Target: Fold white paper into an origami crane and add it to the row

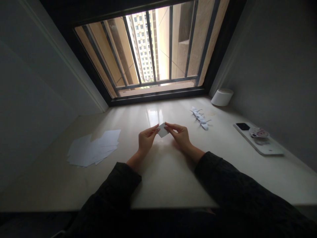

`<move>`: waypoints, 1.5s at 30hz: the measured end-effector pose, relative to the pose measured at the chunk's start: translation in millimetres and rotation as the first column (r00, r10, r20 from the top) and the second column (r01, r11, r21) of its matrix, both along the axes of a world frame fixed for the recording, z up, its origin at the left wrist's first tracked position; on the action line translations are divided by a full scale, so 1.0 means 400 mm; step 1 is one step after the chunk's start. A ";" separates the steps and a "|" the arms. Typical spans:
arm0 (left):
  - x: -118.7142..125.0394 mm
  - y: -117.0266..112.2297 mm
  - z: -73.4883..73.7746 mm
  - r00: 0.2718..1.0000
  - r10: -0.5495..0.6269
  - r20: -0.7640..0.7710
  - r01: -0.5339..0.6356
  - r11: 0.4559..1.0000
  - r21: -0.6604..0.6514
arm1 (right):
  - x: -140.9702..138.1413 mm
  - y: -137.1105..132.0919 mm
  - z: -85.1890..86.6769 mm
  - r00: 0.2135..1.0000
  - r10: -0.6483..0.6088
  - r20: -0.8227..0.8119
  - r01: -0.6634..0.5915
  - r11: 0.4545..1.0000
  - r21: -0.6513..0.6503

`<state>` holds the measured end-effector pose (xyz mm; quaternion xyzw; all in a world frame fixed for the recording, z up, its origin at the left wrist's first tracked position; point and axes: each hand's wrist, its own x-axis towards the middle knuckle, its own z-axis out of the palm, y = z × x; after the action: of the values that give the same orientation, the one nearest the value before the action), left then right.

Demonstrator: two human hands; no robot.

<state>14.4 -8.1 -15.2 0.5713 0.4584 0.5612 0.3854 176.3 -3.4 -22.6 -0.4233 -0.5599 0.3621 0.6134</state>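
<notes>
I have a small folded piece of white paper [162, 131] between my two hands, out in front of me over the counter [160, 178]. My left hand [146, 137] pinches its left edge and my right hand [181, 135] its right — thumb and fingertips closed on it at each side, one corner of it pointing down toward me. Well off to my left lie loose white sheets [92, 150], overlapping; beyond my right hand sits a row of folded paper figures [200, 118] — nearer to me than the white container [222, 98].
</notes>
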 end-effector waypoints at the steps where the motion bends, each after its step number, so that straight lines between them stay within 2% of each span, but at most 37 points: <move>1: 0.000 0.000 -0.001 1.000 -0.003 -0.007 0.003 1.000 0.002 | 0.000 -0.001 0.000 1.000 -0.003 0.011 0.003 1.000 0.023; 8: 0.002 -0.003 0.007 0.999 -0.032 -0.039 0.032 0.999 0.006 | 0.002 -0.001 0.001 0.992 -0.028 0.123 0.010 0.990 0.143; 15: -0.008 0.000 0.008 0.991 -0.094 -0.093 0.077 0.982 -0.173 | 0.013 0.004 0.000 0.972 -0.033 0.233 -0.006 0.986 0.165; 20: -0.013 0.003 0.009 0.989 -0.146 0.032 0.148 0.940 -0.306 | 0.014 0.004 0.004 0.968 -0.025 0.250 -0.018 0.986 0.168; 25: -0.012 0.000 0.014 0.985 -0.145 0.089 0.166 0.931 -0.326 | 0.011 0.007 0.003 0.985 0.031 0.170 -0.041 0.998 0.056; 29: -0.009 0.000 0.016 0.990 -0.113 0.079 0.131 0.952 -0.277 | 0.004 0.014 -0.005 0.983 0.184 -0.016 -0.185 0.980 -0.077; 33: -0.005 0.001 0.011 0.995 -0.094 0.042 0.101 0.970 -0.220 | -0.002 0.016 -0.008 0.959 0.247 -0.140 -0.267 0.953 -0.147; 38: -0.006 0.002 0.009 0.994 -0.103 0.023 0.106 0.975 -0.195 | 0.003 0.012 0.002 0.948 0.275 -0.160 -0.306 0.925 -0.224; 45: -0.007 0.002 0.015 0.993 -0.116 0.000 0.113 0.971 -0.209 | 0.017 0.011 0.018 0.956 0.261 -0.135 -0.291 0.905 -0.311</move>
<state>11.7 -7.4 -9.3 0.5565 0.4836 0.4833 0.4720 183.0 0.8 -15.2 -0.4188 -0.5179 0.5520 0.5017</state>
